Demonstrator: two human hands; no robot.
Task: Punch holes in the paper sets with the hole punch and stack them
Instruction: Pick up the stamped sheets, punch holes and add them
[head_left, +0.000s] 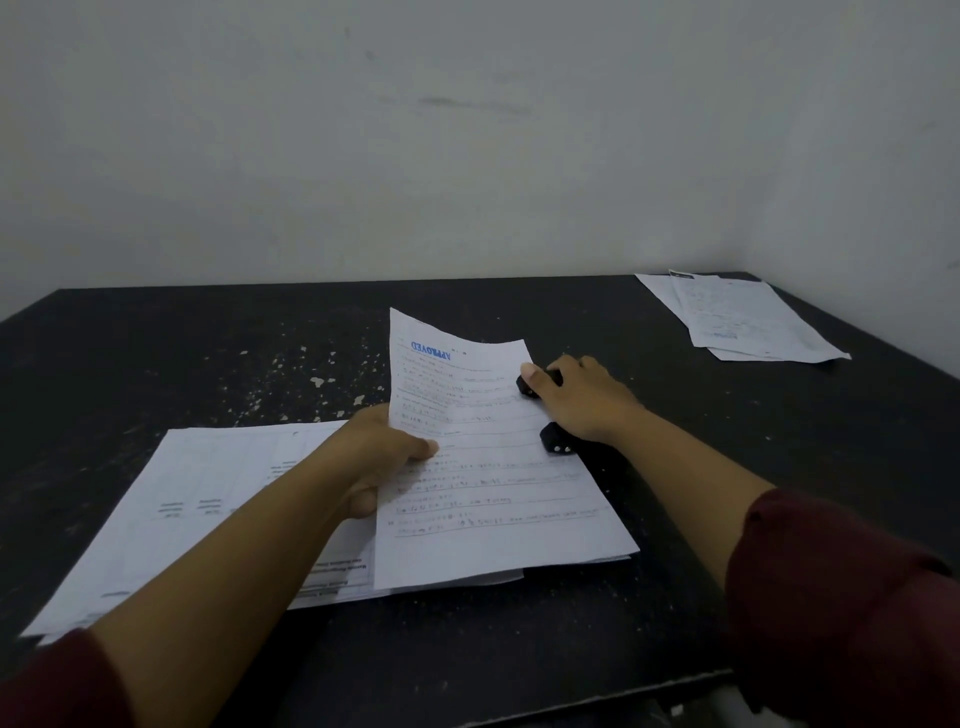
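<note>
On the black speckled worktop our left hand pinches the thin, floppy white printed paper set at its left edge. Our right hand, fingers curled, presses the small black hole punch over its right edge.
</note>
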